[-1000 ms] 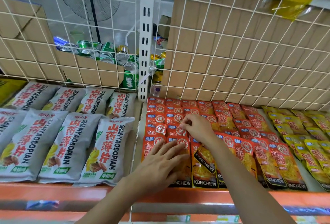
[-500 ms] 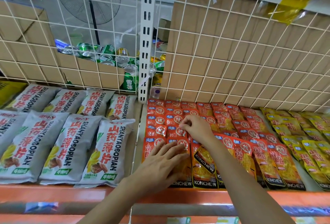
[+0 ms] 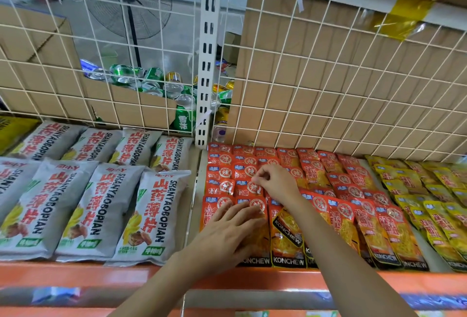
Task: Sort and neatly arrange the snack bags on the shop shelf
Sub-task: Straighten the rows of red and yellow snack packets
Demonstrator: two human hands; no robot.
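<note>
red snack bags | left grip spread, pressing front-edge bag steady | right grip pinching bag top, likely squaring row

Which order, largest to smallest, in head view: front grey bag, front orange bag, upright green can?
1. Grey bag.
2. Orange bag.
3. Upright green can; it sits farther back, so real size is unsure.
</note>
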